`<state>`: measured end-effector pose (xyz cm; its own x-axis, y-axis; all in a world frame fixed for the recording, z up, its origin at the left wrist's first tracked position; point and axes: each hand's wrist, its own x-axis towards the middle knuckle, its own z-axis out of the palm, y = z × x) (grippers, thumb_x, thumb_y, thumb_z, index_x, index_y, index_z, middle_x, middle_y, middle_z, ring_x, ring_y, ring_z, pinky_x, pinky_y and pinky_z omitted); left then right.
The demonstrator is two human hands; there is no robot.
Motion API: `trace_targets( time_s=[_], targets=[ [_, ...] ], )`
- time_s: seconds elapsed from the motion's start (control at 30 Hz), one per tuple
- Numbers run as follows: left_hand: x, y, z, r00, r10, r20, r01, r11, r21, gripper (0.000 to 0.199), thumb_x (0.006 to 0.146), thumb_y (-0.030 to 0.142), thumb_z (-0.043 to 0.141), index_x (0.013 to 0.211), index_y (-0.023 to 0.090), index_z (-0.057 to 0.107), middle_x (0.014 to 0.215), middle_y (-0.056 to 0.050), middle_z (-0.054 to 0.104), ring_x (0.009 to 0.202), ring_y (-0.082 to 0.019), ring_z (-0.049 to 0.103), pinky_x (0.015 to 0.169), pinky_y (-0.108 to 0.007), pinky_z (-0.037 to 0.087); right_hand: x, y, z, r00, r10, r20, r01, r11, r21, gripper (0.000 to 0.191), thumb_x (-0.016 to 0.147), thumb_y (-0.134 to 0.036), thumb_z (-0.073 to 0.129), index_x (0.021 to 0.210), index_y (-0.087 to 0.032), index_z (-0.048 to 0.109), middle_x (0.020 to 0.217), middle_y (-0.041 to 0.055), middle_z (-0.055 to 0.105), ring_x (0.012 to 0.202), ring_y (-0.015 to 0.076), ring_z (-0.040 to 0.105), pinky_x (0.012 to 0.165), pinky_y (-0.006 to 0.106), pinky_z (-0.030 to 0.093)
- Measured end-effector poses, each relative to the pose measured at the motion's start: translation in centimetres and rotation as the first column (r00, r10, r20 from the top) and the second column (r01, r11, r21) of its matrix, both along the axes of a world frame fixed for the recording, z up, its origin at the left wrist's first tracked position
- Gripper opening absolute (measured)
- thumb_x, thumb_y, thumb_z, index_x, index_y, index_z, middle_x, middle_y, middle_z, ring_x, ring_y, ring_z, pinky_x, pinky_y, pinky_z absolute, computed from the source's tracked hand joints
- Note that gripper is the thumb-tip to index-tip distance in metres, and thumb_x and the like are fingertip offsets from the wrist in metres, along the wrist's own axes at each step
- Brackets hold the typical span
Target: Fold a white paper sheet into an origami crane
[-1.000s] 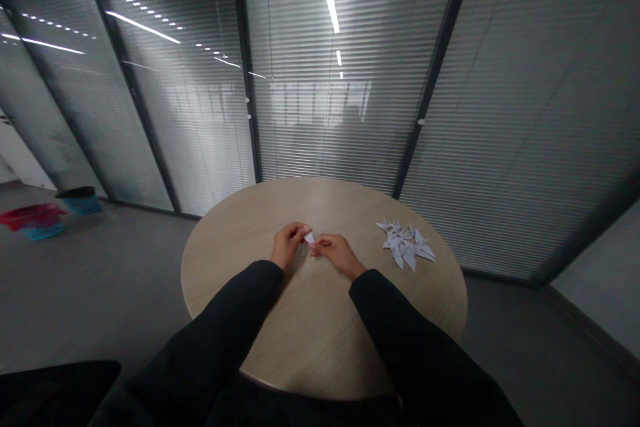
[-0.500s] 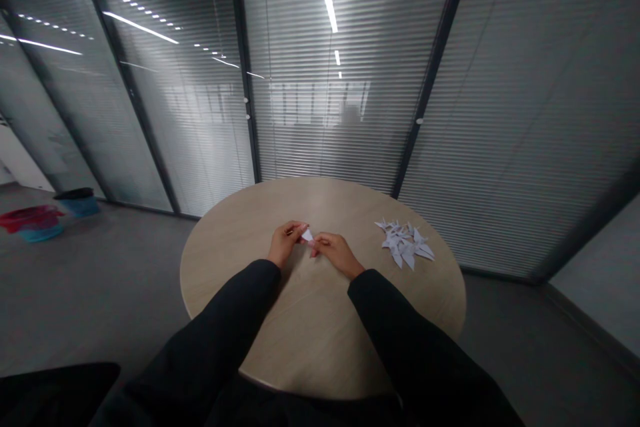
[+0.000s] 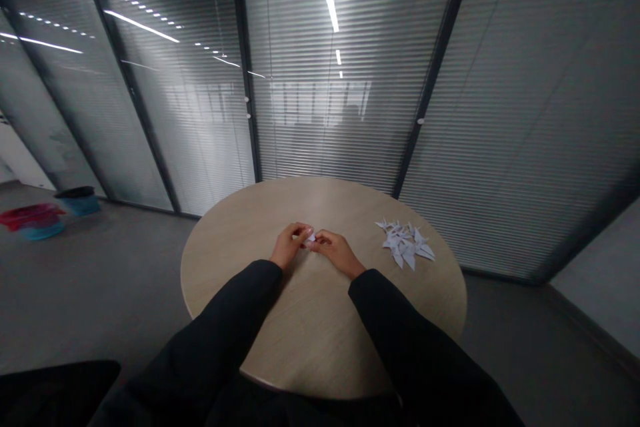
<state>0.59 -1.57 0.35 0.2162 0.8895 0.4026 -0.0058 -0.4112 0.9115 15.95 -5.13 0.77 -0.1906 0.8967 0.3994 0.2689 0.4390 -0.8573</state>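
A small folded piece of white paper (image 3: 311, 237) is pinched between my two hands over the middle of the round table (image 3: 310, 320). My left hand (image 3: 291, 242) is closed on its left side, thumb and fingers pressed together. From the right, my right hand (image 3: 336, 250) grips the same paper with its fingertips. Most of the paper is hidden behind the fingers, so its exact shape does not show. Off to the right on the tabletop lies a pile of white folded paper cranes (image 3: 406, 243), apart from both hands.
Glass partition panels with blinds (image 3: 320, 140) stand right behind the table. On the floor at the left are a blue bin with a red liner (image 3: 35, 220) and a blue bin with a black liner (image 3: 79, 201). A dark chair-like shape (image 3: 55, 390) fills the lower left corner.
My left hand has shifted slightly right and its fingers have closed further over the paper. Less of the paper shows now. The pile has stayed put.
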Motion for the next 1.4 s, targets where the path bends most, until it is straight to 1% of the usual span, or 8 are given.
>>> trace_targets(
  time_s=[0.07,0.17,0.33,0.5,0.7,0.83,1.07,1.4],
  targets=[
    [0.0,0.1,-0.2,1.0,0.006,-0.021,-0.006,1.0,0.024,0.044,0.071,0.05,0.063,0.088,0.009,0.066,0.091,-0.013,0.062,0.079,-0.017,0.056,0.054,-0.023,0.045,0.1,0.0,0.1,1.0,-0.01,0.004,0.01,1.0,0.007,0.03,0.074,-0.044,0.064,0.078,-0.014,0.061,0.074,0.0023,0.061,0.068,0.0127,0.054,0.067,0.026,0.041],
    [0.0,0.2,-0.3,0.999,-0.027,-0.041,0.028,0.999,0.024,0.047,0.072,0.049,0.063,0.095,0.008,0.068,0.095,-0.015,0.064,0.08,-0.018,0.057,0.056,-0.024,0.047,0.2,0.1,0.1,1.0,-0.026,0.003,0.026,1.0,0.016,0.029,0.076,-0.044,0.062,0.079,-0.015,0.061,0.075,0.0026,0.062,0.068,0.0129,0.055,0.067,0.026,0.042],
    [0.0,0.0,0.1,0.995,-0.082,-0.061,0.083,0.996,0.019,0.05,0.075,0.049,0.06,0.104,0.008,0.066,0.101,-0.016,0.064,0.079,-0.017,0.058,0.059,-0.026,0.048,0.3,0.2,-0.1,0.999,-0.019,-0.05,0.019,1.0,-0.002,0.032,0.078,-0.047,0.059,0.08,-0.015,0.059,0.074,0.0033,0.061,0.07,0.0139,0.057,0.069,0.027,0.046],
    [0.1,-0.2,0.2,0.988,-0.136,-0.071,0.137,0.991,0.008,0.053,0.074,0.058,0.058,0.092,0.01,0.069,0.093,-0.014,0.066,0.079,-0.018,0.058,0.059,-0.025,0.048,0.4,-0.1,0.1,0.997,-0.07,0.035,0.068,0.996,0.051,0.033,0.083,-0.048,0.053,0.08,-0.015,0.059,0.07,0.003,0.061,0.069,0.0136,0.057,0.07,0.026,0.044],
    [0.2,-0.5,0.4,0.99,-0.141,-0.025,0.139,0.988,-0.066,0.065,0.067,0.073,0.056,0.077,0.01,0.066,0.076,-0.01,0.062,0.065,-0.015,0.055,0.058,-0.027,0.048,0.4,0.1,-0.1,0.992,-0.114,0.062,0.109,0.991,0.077,0.031,0.078,-0.047,0.059,0.074,-0.016,0.056,0.069,0.0022,0.059,0.063,0.013,0.053,0.063,0.025,0.04],
    [0.2,-0.9,0.8,0.988,-0.153,-0.012,0.151,0.984,-0.097,0.067,0.068,0.077,0.05,0.065,0.01,0.06,0.07,-0.008,0.057,0.061,-0.013,0.052,0.058,-0.028,0.048,0.4,0.3,-0.2,0.989,-0.135,0.061,0.131,0.989,0.072,0.032,0.076,-0.047,0.062,0.072,-0.016,0.054,0.068,0.0016,0.057,0.061,0.0127,0.05,0.06,0.025,0.038],
    [0.2,-1.2,1.1,0.987,-0.162,0.002,0.161,0.979,-0.126,0.069,0.067,0.077,0.052,0.068,0.009,0.061,0.073,-0.009,0.058,0.066,-0.015,0.053,0.06,-0.028,0.048,0.4,0.1,0.1,0.99,-0.126,0.062,0.122,0.991,0.059,0.033,0.077,-0.048,0.059,0.072,-0.015,0.053,0.068,0.001,0.054,0.061,0.0117,0.047,0.06,0.024,0.036],
    [0.2,-0.8,0.7,0.99,-0.12,0.071,0.132,0.972,-0.195,0.066,0.064,0.076,0.055,0.061,0.01,0.058,0.067,-0.006,0.055,0.06,-0.013,0.053,0.059,-0.027,0.048,0.3,0.0,0.1,0.988,-0.139,0.068,0.133,0.987,0.086,0.034,0.075,-0.048,0.062,0.07,-0.016,0.051,0.064,-0.0009,0.051,0.059,0.011,0.044,0.057,0.023,0.035]
  ],
)
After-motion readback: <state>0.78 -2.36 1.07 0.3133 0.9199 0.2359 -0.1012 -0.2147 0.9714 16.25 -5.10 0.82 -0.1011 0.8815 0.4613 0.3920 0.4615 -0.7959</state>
